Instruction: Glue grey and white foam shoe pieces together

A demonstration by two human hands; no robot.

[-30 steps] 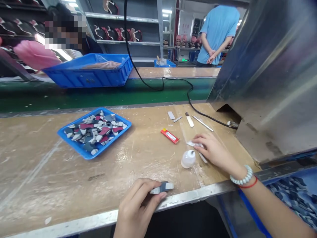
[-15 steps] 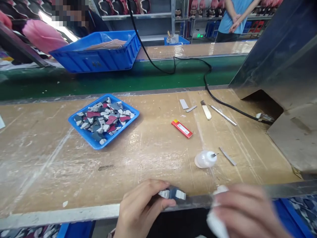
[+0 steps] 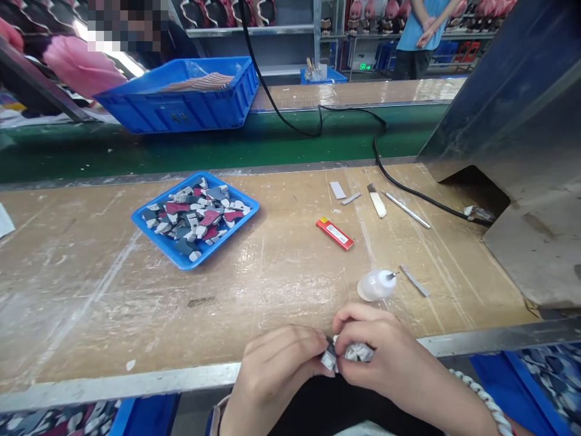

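Observation:
My left hand (image 3: 272,375) pinches a small grey and white plastic piece (image 3: 327,358) at the near edge of the wooden bench (image 3: 281,278). My right hand (image 3: 385,363) meets it from the right and holds a crumpled white wipe (image 3: 358,352) against that piece. Both hands touch over the bench's metal front rim. A small white squeeze bottle (image 3: 374,284) lies on its side just beyond my right hand. A blue tray (image 3: 181,257) with several grey, white and maroon pieces sits at the middle left of the bench.
A red box (image 3: 334,234), a thin metal strip (image 3: 414,281), a blade (image 3: 377,201) and a metal rod (image 3: 407,210) lie on the bench. A metal machine housing (image 3: 521,139) stands at right, with a black cable (image 3: 376,145). A blue crate (image 3: 181,109) sits beyond the green belt (image 3: 204,151). Other people stand behind.
My right hand left the bench by the bottle with the white wipe and came in to meet my left hand. The left hand kept its piece and drew slightly nearer.

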